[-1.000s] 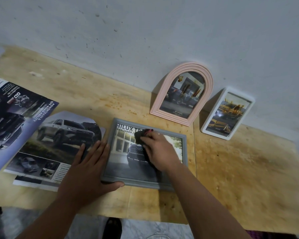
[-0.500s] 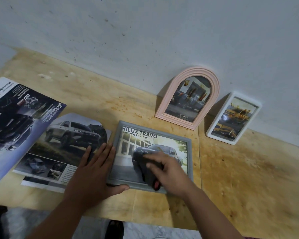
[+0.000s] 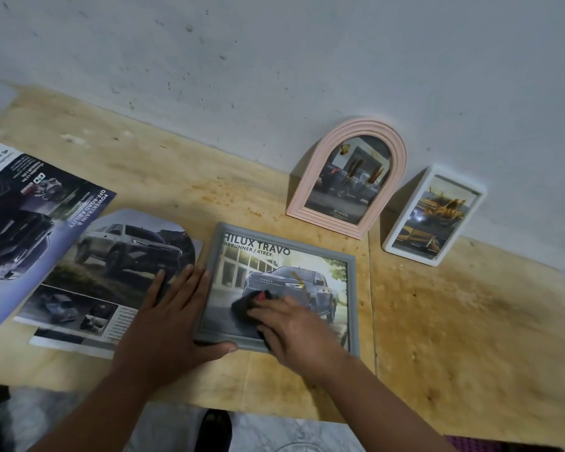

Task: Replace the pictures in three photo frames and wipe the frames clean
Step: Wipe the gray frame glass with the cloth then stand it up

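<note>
A grey rectangular frame with a truck picture lies flat on the wooden table. My left hand rests flat at its left edge, fingers straight, thumb along the bottom rail. My right hand grips a dark cloth and presses it on the glass at the lower middle. A pink arched frame and a white rectangular frame lean against the wall behind, each holding a picture.
Cut brochure pages and a larger dark brochure lie on the table to the left. The grey wall runs along the back. The table's front edge is just below my forearms.
My right hand has swept the cloth over the glass from the upper left down to the lower edge, and now it sits at the lower middle. My left hand has stayed at the frame's left edge.
</note>
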A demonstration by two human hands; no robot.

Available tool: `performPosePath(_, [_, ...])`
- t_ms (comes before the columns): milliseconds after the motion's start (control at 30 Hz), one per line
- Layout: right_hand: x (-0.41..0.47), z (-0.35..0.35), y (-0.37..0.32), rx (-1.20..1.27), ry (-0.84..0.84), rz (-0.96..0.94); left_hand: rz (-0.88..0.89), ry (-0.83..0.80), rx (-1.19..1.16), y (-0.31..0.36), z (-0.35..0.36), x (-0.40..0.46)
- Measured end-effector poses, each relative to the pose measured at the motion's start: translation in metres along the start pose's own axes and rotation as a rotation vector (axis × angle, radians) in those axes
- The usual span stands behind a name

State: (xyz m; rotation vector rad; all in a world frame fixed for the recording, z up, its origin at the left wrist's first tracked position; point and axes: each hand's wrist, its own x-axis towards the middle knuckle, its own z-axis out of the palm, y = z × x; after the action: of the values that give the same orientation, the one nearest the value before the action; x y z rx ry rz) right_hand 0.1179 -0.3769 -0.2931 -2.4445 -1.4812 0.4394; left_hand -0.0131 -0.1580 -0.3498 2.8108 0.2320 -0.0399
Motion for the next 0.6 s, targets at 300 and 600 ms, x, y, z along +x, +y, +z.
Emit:
performPosePath(300, [-0.005,-0.046,0.036,0.537,0.311,0.459,-0.011,0.005,-0.019,0.001,-0.002,-0.001])
performPosePath(600, [0.0,-0.006,0.037,-0.197,0.131,-0.001,-0.005,0.01,0.002,0.002,0.0,-0.002])
